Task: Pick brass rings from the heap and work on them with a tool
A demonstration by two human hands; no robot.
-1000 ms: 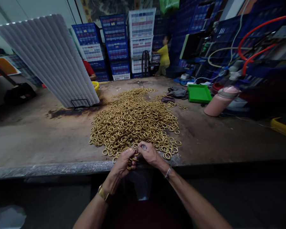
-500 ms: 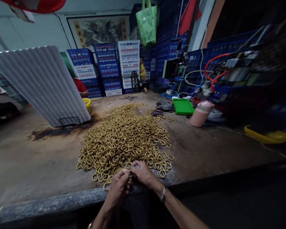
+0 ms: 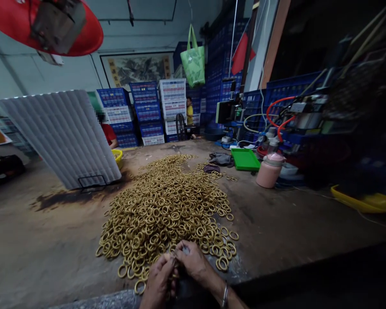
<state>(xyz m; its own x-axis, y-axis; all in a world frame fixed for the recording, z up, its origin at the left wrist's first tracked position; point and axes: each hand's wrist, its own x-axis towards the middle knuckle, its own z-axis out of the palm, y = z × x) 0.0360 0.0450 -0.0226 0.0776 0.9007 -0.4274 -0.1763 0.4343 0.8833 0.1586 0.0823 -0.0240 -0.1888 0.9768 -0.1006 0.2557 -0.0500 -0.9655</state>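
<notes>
A wide heap of gold-coloured rings (image 3: 167, 201) covers the middle of the table, reaching down to my hands at its near edge. My left hand (image 3: 160, 277) is closed, its thumb and fingers pinched together by the table's front edge. Touching it at the fingertips, my right hand (image 3: 193, 262) is also closed in a pinch, with a metal bangle (image 3: 225, 294) on the wrist. A small greyish bit shows by the right thumb. Whatever the fingers hold between them is too small and hidden to make out. Some loose rings lie beside both hands.
A corrugated grey sheet (image 3: 61, 137) leans on a wire stand at the left. Behind it sits a person in red (image 3: 109, 134) near a yellow bowl (image 3: 117, 159). Right of the heap are a green tray (image 3: 245, 159), a pink bottle (image 3: 269, 171) and a yellow tray (image 3: 363, 201).
The view has tilted upward, so the table, heap and hands sit lower in the picture. Both hands stay pinched together at the same place by the heap.
</notes>
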